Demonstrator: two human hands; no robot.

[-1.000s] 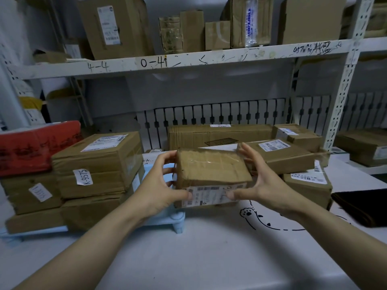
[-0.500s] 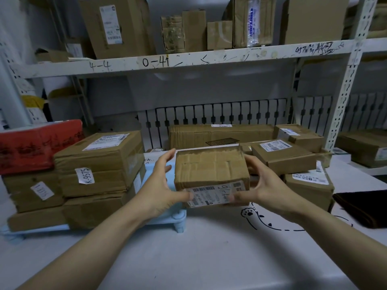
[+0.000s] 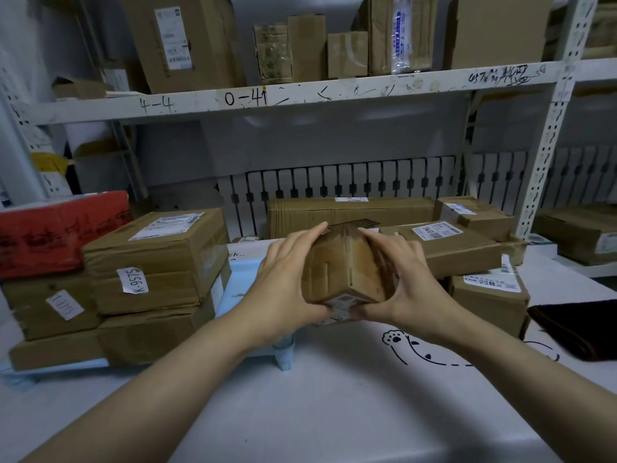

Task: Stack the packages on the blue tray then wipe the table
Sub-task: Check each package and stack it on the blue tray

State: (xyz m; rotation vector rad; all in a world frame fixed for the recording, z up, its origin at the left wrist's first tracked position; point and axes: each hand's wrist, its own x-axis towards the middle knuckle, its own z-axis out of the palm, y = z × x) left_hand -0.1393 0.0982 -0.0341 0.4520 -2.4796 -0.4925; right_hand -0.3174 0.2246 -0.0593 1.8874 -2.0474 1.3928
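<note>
Package [image 3: 347, 269] beside "K-9575" box [image 3: 157, 262]

At centre frame I held a small cardboard package [image 3: 347, 265] between both hands, my left hand [image 3: 283, 289] on its left face and my right hand [image 3: 405, 289] on its right, one corner turned toward the camera, a white label on its underside. At left, the blue tray [image 3: 240, 279] carried stacked brown packages [image 3: 153, 282], one labelled K-9575, with a red parcel [image 3: 56, 228] at the far left. More packages [image 3: 450, 242] lay at right on the white table [image 3: 317, 402]. A dark cloth [image 3: 581, 329] sat at the right edge.
</note>
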